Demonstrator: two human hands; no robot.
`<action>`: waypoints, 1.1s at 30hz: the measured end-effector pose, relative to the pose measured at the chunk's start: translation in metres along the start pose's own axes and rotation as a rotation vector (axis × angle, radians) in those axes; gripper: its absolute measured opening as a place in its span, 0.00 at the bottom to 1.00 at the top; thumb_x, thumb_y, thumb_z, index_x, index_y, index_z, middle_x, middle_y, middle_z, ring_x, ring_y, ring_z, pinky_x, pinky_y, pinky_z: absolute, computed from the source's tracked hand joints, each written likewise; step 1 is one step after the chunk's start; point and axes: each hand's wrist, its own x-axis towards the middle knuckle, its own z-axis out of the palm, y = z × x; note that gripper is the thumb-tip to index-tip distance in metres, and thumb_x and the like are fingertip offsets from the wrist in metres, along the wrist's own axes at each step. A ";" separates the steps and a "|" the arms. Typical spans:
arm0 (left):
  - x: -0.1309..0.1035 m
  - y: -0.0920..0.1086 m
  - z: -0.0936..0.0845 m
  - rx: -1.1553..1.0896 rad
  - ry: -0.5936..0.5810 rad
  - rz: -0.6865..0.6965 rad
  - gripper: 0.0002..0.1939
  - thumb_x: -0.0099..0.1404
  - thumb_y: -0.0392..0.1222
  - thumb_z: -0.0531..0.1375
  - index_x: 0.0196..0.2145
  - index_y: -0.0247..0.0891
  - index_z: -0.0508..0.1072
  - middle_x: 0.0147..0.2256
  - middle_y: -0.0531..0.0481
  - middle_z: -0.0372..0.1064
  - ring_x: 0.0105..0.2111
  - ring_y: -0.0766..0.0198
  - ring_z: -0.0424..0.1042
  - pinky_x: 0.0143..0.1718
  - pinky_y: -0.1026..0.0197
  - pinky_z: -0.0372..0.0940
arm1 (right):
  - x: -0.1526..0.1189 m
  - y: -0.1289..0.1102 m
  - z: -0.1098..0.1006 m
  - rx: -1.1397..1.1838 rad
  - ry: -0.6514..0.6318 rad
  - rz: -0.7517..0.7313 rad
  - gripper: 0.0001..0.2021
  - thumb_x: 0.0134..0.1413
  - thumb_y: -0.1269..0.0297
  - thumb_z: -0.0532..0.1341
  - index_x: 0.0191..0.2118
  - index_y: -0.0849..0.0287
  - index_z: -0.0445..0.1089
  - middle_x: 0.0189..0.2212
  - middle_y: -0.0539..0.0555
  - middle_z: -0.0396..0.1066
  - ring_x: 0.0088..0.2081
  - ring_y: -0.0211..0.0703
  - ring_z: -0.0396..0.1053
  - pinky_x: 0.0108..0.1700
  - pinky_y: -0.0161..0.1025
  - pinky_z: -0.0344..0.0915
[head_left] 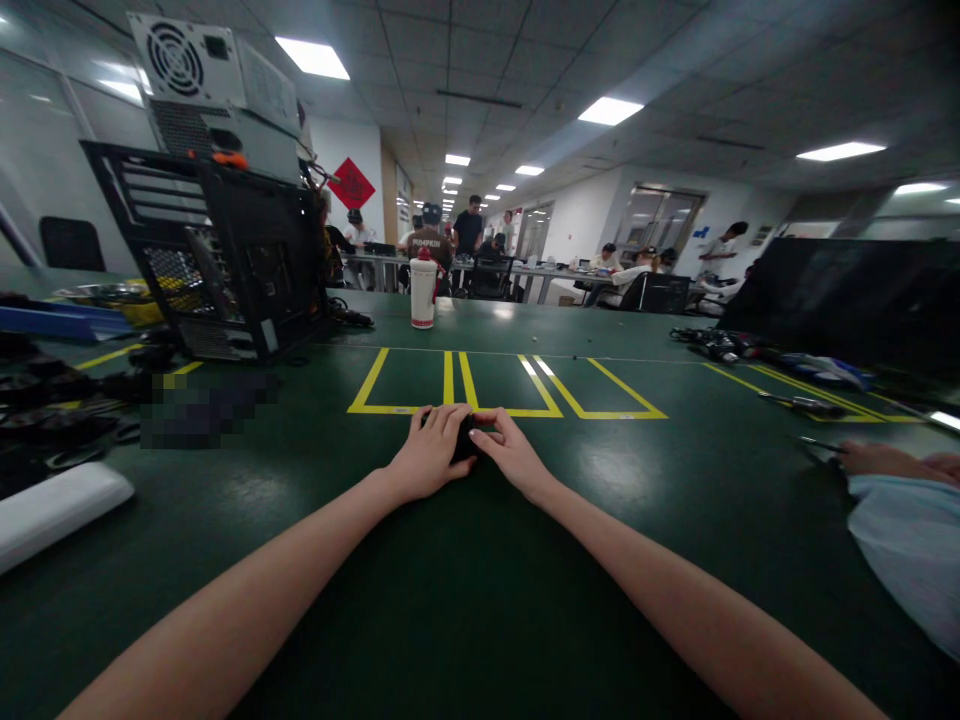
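A small black object (464, 440) is between my two hands on the green table (480, 580); most of it is covered, so its kind does not show. My left hand (431, 452) lies over it from the left, fingers curled across its top and thumb along the near side. From the right, the fingertips and thumb of my right hand (511, 452) close on its edge. Just beyond my hands, yellow tape outlines (517, 412) are marked on the tabletop.
An open black computer case (225, 250) carries stacked power supplies (217, 80) at left. A white bottle (423, 292) stands at the far edge. Cables (720, 343) and a dark screen (847, 310) are at right, near another person's hand (885, 460). A white object (64, 510) lies left.
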 end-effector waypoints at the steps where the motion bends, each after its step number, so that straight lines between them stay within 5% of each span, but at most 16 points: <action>1: 0.000 0.000 0.000 -0.001 -0.001 -0.001 0.32 0.55 0.44 0.57 0.53 0.37 0.47 0.51 0.41 0.54 0.52 0.51 0.55 0.52 0.45 0.46 | 0.001 0.000 0.000 0.000 0.002 0.018 0.13 0.47 0.62 0.58 0.41 0.56 0.62 0.41 0.52 0.64 0.42 0.40 0.64 0.46 0.41 0.61; 9: -0.001 -0.001 0.000 -0.004 -0.004 0.003 0.31 0.55 0.43 0.57 0.53 0.37 0.48 0.51 0.41 0.54 0.52 0.51 0.55 0.53 0.45 0.46 | -0.004 -0.001 -0.002 0.070 -0.147 0.001 0.15 0.47 0.64 0.59 0.43 0.54 0.60 0.42 0.51 0.62 0.43 0.39 0.64 0.47 0.41 0.61; 18: 0.000 -0.002 0.001 -0.008 0.004 0.000 0.32 0.55 0.45 0.57 0.53 0.37 0.47 0.51 0.41 0.54 0.52 0.52 0.55 0.53 0.45 0.46 | 0.000 0.000 -0.002 -0.011 -0.044 -0.018 0.12 0.49 0.64 0.57 0.42 0.55 0.61 0.41 0.52 0.63 0.47 0.40 0.60 0.49 0.41 0.59; 27: 0.000 -0.002 0.001 -0.014 0.004 0.006 0.32 0.55 0.44 0.57 0.53 0.37 0.47 0.51 0.41 0.54 0.52 0.52 0.55 0.53 0.46 0.45 | -0.002 0.001 -0.005 0.094 -0.159 0.000 0.14 0.48 0.65 0.58 0.43 0.55 0.59 0.43 0.51 0.62 0.46 0.39 0.62 0.49 0.40 0.59; 33: 0.000 -0.001 0.001 -0.014 0.010 0.002 0.31 0.55 0.43 0.57 0.53 0.37 0.48 0.51 0.41 0.55 0.51 0.52 0.55 0.52 0.46 0.46 | 0.004 0.003 0.001 0.034 -0.033 -0.035 0.08 0.49 0.63 0.57 0.37 0.56 0.61 0.36 0.50 0.64 0.42 0.39 0.63 0.47 0.40 0.60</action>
